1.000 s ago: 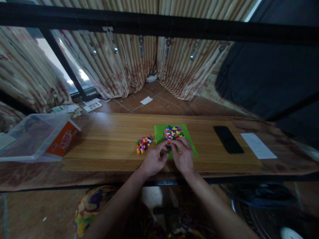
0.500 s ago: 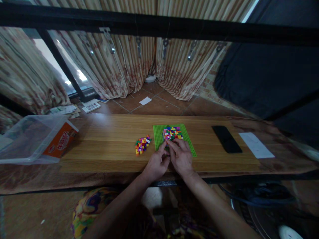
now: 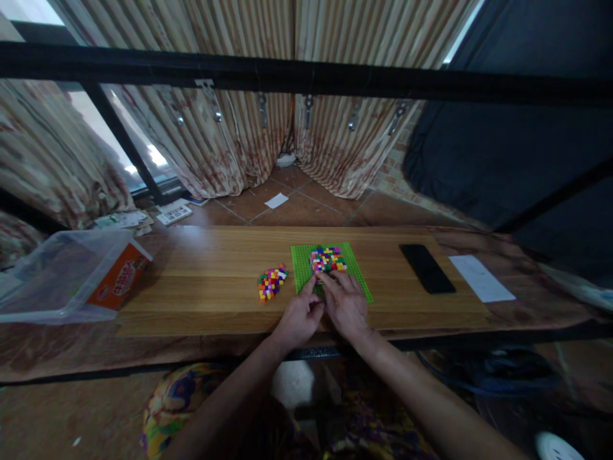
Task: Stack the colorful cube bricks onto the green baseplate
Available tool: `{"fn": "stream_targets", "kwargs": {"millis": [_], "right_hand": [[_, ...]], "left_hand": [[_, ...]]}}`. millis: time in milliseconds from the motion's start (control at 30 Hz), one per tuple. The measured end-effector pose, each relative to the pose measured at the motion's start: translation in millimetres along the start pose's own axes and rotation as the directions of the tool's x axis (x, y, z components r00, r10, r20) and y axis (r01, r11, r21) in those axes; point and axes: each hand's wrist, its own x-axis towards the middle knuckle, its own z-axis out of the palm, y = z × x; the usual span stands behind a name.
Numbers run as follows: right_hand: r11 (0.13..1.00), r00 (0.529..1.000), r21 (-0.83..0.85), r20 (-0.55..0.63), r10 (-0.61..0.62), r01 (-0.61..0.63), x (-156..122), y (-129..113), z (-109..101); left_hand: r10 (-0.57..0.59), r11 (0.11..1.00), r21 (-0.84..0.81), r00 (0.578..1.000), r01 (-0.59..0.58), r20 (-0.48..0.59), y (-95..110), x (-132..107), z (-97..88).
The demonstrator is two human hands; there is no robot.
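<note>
A block of small multicoloured toy bricks (image 3: 328,257) stands on a green studded baseplate (image 3: 357,268). My left hand (image 3: 297,317) is at its near left corner, index finger pointing forward and the other fingers bent; anything in them is too small or hidden to make out. Beside it my right hand (image 3: 345,305) rests against the near side of the block, fingers curled over its edge. The index fingertips almost meet at the corner and cover part of the bricks. Left of the baseplate lies a pile of loose toy bricks (image 3: 272,282).
The wooden board (image 3: 201,275) spans the table. A black phone-like slab (image 3: 427,268) and a white paper (image 3: 481,278) lie to the right. On the left stands a clear plastic box (image 3: 52,281) with an orange label. A dark bar (image 3: 268,76) crosses in front of the curtains.
The camera view has shifted slightly, so the whole scene sits a little lower and further left. Both hands stay at the near side of the brick block, with the right fingers slightly straighter.
</note>
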Motion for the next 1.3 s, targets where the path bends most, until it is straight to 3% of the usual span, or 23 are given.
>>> {"fn": "stream_targets", "kwargs": {"millis": [133,200,267,333,400,433,500,600,700,767,867,1067,1300], "right_hand": [[0.98,0.998,0.198,-0.068,-0.004,0.018,-2.8,-20.2,-7.6],[0.954,0.999,0.297,-0.046,-0.029,0.042,0.6,-35.0,-5.5],[0.928,0.999,0.37,0.018,-0.049,0.038,9.0,-49.7,3.9],[0.916,0.995,0.402,0.089,-0.049,0.009,21.8,-61.7,20.4],[0.915,0.987,0.402,0.156,-0.035,-0.031,36.5,-69.4,41.0],[0.919,0.983,0.39,0.182,-0.021,-0.053,43.5,-71.5,51.2],[0.925,0.971,0.376,0.236,-0.031,-0.062,54.6,-72.9,68.8],[0.918,0.951,0.395,0.298,-0.087,-0.039,61.3,-69.7,83.1],[0.887,0.932,0.462,0.311,-0.186,0.023,58.5,-64.5,83.6],[0.867,0.929,0.495,0.296,-0.221,0.048,54.5,-61.8,79.9],[0.853,0.935,0.519,0.27,-0.228,0.058,49.0,-59.6,73.3],[0.792,0.928,0.611,0.288,-0.235,0.01,45.0,-53.2,59.6],[0.775,0.963,0.632,0.215,-0.16,-0.013,20.8,-25.8,36.0]], "left_hand": [[0.022,1.0,0.007,0.995,-0.022,-0.101,-1.0,4.8,-18.7],[0.005,0.998,0.069,0.97,0.012,-0.241,-4.7,7.3,-40.7],[-0.047,0.98,0.15,0.889,0.129,-0.456,-10.5,8.9,-67.1],[-0.112,0.946,0.162,0.752,0.28,-0.649,-18.1,9.5,-90.1],[-0.145,0.924,0.143,0.67,0.356,-0.728,-26.8,9.1,-102.3],[-0.155,0.916,0.143,0.659,0.375,-0.736,-31.2,8.6,-103.4],[-0.134,0.91,0.187,0.688,0.371,-0.713,-39.1,7.4,-97.1],[-0.01,0.898,0.337,0.778,0.283,-0.628,-46.9,6.1,-78.0],[0.104,0.847,0.496,0.855,0.191,-0.507,-48.6,5.8,-64.5],[0.143,0.812,0.562,0.881,0.157,-0.452,-47.4,5.4,-61.0],[0.171,0.789,0.601,0.891,0.132,-0.42,-44.1,2.3,-57.6],[0.161,0.766,0.616,0.873,0.183,-0.46,-39.2,-7.7,-43.4],[0.138,0.759,0.62,0.881,0.2,-0.453,-36.4,-9.6,-39.4]]}}
